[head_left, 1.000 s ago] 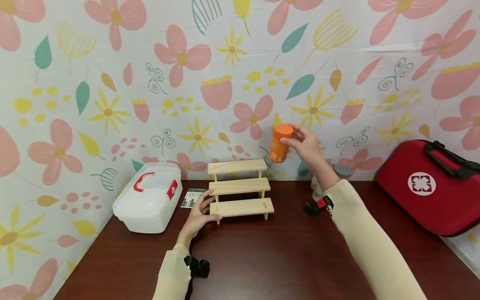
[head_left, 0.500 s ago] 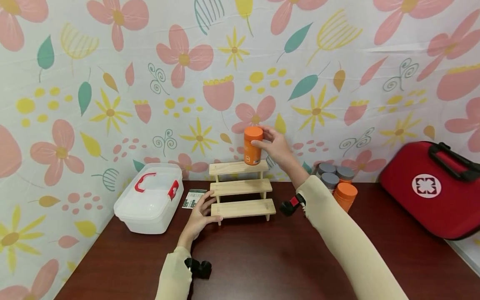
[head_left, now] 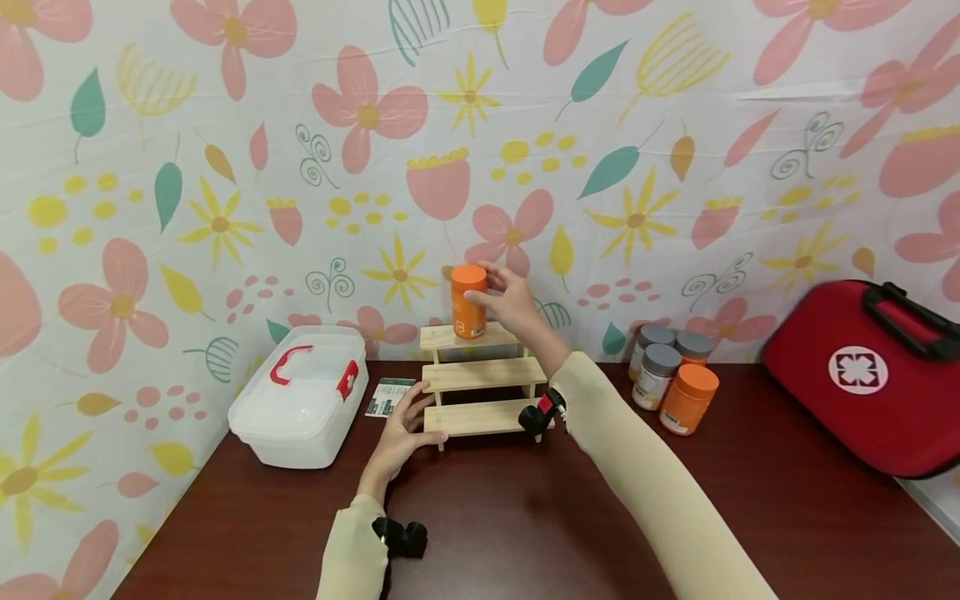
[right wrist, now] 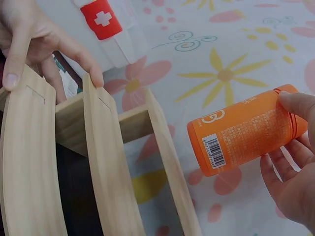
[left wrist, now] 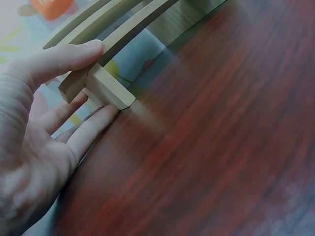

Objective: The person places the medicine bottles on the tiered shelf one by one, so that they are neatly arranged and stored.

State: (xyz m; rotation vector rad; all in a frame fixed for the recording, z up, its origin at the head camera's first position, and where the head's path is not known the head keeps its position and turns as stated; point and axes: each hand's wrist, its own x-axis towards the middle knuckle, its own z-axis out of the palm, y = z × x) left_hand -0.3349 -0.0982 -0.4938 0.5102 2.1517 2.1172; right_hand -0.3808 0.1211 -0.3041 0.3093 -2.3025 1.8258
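My right hand (head_left: pixel 506 304) holds an orange pill bottle (head_left: pixel 468 312) near its cap, thumb on one side and fingers on the other. In the right wrist view the bottle (right wrist: pixel 236 132) has a barcode on its side, and its base hangs apart from the top shelf. Below it stands a three-step wooden display rack (head_left: pixel 483 373). My left hand (head_left: pixel 397 437) grips the rack's left end. The left wrist view shows the thumb (left wrist: pixel 74 56) over the lowest step and fingers against the side leg (left wrist: pixel 110 86).
A white lidded box (head_left: pixel 300 400) with a red handle stands left of the rack, a printed card (head_left: pixel 388 397) between them. On the right are grey-capped bottles (head_left: pixel 655 379), another orange bottle (head_left: pixel 688 400) and a red first-aid bag (head_left: pixel 862 375). A flowered cloth (head_left: pixel 480 167) hangs behind.
My right hand has carried the orange bottle left and slightly down, from right of the rack to over its top step. The left hand stays on the rack.
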